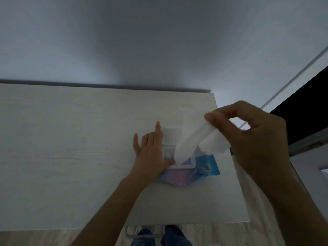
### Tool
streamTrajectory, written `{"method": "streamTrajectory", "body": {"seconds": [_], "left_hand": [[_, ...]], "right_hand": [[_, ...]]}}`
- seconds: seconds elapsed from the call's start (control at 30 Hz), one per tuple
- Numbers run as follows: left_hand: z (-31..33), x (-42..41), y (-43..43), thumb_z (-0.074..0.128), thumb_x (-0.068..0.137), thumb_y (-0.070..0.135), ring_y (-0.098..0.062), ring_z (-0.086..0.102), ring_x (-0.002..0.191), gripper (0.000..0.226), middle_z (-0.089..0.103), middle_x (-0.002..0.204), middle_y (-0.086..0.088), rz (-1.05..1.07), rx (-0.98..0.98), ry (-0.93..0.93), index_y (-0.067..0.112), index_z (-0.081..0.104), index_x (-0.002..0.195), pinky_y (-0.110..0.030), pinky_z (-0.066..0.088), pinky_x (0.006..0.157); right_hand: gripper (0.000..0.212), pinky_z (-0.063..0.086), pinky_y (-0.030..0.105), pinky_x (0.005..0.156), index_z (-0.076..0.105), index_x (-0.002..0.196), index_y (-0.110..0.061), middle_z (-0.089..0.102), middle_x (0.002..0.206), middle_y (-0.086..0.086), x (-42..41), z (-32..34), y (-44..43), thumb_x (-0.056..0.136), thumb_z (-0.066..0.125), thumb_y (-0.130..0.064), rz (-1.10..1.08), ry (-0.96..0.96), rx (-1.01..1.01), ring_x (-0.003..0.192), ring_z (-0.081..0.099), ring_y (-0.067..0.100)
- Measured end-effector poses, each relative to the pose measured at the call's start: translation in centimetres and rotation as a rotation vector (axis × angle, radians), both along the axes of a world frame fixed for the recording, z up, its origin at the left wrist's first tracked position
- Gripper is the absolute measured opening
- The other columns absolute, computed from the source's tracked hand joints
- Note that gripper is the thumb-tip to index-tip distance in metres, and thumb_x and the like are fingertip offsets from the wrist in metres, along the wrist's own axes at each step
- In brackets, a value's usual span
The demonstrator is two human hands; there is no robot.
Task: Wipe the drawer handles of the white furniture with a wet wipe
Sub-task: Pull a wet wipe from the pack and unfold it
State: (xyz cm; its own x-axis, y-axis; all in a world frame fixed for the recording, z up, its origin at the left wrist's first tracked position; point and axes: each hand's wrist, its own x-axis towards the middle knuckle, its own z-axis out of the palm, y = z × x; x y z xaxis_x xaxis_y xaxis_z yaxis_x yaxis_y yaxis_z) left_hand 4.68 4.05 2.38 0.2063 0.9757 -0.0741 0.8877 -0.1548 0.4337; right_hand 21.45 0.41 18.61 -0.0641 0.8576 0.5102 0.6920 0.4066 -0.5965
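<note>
Wet wipe [188, 144], and we've got it pinched by thumb and fingers of our right hand [257, 139] at three o'clock, its lower end in the opening of the wipe pack [207, 164]. At five o'clock our left hand [150, 153] presses relaxed fingers on that blue-pink pack, lying on the white furniture top [71, 148].

— What's behind?
— A plain grey-white wall [159, 32], brighter just above the far edge of the white cabinet top [62, 139].
— And right?
— A white frame [292, 86] beside a dark opening [312, 107]; pale wood floor [32, 238] near.
</note>
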Motion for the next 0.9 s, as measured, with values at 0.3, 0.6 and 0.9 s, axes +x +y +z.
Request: {"method": "streamTrajectory", "body": {"seconds": [0.3, 0.6, 0.9], "left_hand": [[-2.9, -2.5, -3.0, 0.029, 0.104, 0.047, -0.026, 0.056, 0.125, 0.055, 0.066, 0.129, -0.006, -0.532, 0.462, 0.016, 0.016, 0.072, 0.117, -0.048, 0.025, 0.111], [-3.4, -2.7, -4.2, 0.006, 0.107, 0.047, -0.022, 0.058, 0.126, 0.069, 0.062, 0.135, 0.001, -0.47, 0.285, 0.198, 0.022, 0.066, 0.127, -0.049, 0.019, 0.112], [-1.0, -2.7, -4.3, 0.055, 0.083, 0.039, -0.006, 0.046, 0.111, 0.044, 0.05, 0.126, 0.01, -0.007, 0.23, -0.688, 0.041, 0.042, 0.125, -0.039, 0.05, 0.098]], "right_hand": [[0.016, 0.042, 0.005, 0.057, 0.057, 0.073, -0.042, 0.058, 0.063, -0.038, 1.6, 2.7, 1.9, 0.086, 0.066, -0.038, -0.071, 0.141, -0.009, 0.064, 0.058, -0.011], [0.01, 0.049, 0.008, 0.064, 0.058, 0.075, -0.04, 0.062, 0.068, -0.034, -1.2, -0.5, 1.5, 0.076, 0.055, -0.05, 0.051, 0.229, -0.181, 0.07, 0.063, -0.005], [0.017, 0.046, 0.005, 0.066, 0.057, 0.079, -0.042, 0.059, 0.074, -0.026, -1.3, -3.8, -0.3, 0.076, 0.059, -0.059, 0.075, 0.231, -0.233, 0.078, 0.059, -0.01]]}}
